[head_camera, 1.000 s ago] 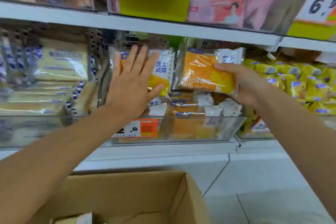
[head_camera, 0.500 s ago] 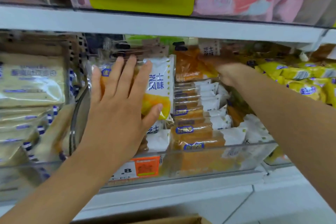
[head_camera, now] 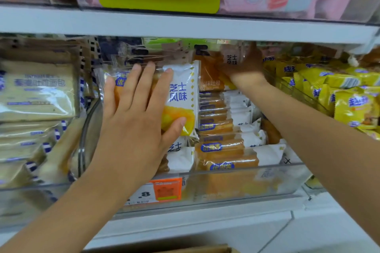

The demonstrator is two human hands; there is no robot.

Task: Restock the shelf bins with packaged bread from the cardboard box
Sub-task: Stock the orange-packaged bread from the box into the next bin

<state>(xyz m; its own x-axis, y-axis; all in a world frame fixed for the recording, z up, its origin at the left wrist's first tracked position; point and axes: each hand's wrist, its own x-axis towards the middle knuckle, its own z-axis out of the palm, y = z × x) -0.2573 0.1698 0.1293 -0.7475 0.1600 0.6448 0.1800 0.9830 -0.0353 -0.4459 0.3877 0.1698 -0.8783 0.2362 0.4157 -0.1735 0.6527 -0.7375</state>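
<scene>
Right hand (head_camera: 244,65) has moved the orange bread packet (head_camera: 211,76) deep into the clear bin (head_camera: 246,183). Fingers shadowed, can't tell grip; probably placing it. Left hand (head_camera: 135,121), fingers straight, presses the upright packet (head_camera: 181,92).

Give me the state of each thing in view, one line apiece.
left hand: fingers straight, pressing flat on the front bread packet.
front bread packet: sealed, standing upright under that hand.
right hand: deep at the bin's back, against the rear bread packet; grip unclear.
rear bread packet: upright behind the right row.
clear bin: nearly full of sealed packets.
cardboard box: only its top edge shows; contents hidden.
</scene>
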